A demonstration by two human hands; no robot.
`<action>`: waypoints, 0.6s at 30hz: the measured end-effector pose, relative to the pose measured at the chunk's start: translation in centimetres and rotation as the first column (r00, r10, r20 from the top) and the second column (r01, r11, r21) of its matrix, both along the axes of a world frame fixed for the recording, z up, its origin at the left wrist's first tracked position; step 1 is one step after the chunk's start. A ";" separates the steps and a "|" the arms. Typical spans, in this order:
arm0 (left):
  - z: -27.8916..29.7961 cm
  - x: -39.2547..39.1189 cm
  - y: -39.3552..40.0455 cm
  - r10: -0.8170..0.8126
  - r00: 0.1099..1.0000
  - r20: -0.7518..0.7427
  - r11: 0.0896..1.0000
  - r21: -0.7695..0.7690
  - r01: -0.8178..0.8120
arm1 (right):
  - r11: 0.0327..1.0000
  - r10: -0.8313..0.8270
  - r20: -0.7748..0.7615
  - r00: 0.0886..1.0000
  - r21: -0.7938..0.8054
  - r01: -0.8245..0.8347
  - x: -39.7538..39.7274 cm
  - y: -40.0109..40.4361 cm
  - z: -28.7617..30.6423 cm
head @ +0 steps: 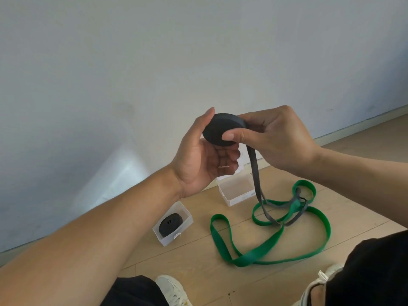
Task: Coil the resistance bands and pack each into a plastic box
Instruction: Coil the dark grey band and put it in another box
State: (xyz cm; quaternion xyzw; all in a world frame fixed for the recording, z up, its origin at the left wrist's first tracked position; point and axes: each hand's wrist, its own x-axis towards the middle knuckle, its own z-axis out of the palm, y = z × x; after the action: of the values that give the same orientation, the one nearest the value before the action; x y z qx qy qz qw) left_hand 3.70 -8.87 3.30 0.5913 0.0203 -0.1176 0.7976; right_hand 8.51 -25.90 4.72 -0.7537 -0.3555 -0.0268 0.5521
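A black resistance band (220,129) is wound into a thick round coil held up in front of the wall. My left hand (198,160) cups the coil from the left and below. My right hand (273,138) pinches its right edge, thumb on the face. The band's loose grey tail (257,184) hangs down to the floor and lies tangled over a green band (273,237) spread in loops. A clear plastic box (185,215) at lower left holds another coiled black band (171,224). A second clear box (237,191) stands open behind my left hand, with nothing visible inside.
The wooden floor meets a pale wall along a skirting board (353,127) just behind the boxes. My knees in black trousers and white shoes (174,290) fill the bottom edge of the view.
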 end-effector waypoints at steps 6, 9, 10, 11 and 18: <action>-0.1 0.3 0.0 0.137 0.990 -0.037 0.904 0.413 -0.110 | 0.963 -0.139 0.154 0.978 -0.210 0.170 1.0 -1.2 -0.3; -0.3 -0.1 -1.0 0.118 0.986 0.121 0.824 0.542 -0.165 | 0.956 -0.100 0.229 0.968 -0.247 0.157 0.5 -1.3 -0.5; -0.2 -0.2 -1.3 0.121 0.980 0.157 0.806 0.561 -0.190 | 0.959 -0.100 0.254 0.962 -0.231 0.161 0.4 -1.2 -0.7; 0.0 -0.2 -1.3 0.120 0.976 0.184 0.787 0.581 -0.207 | 0.962 -0.109 0.269 0.957 -0.214 0.170 0.3 -1.1 -0.8; 0.4 0.1 1.6 -0.081 0.990 0.115 0.758 0.653 -0.014 | 0.980 0.010 0.292 0.956 -0.194 0.049 -0.8 -0.6 -0.9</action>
State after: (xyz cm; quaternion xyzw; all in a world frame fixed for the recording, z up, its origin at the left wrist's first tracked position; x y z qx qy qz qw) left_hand 3.78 -7.31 3.74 0.8385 -0.0051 -0.0768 0.5394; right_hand 7.73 -26.53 3.82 -0.7963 -0.4264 -0.1075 0.4153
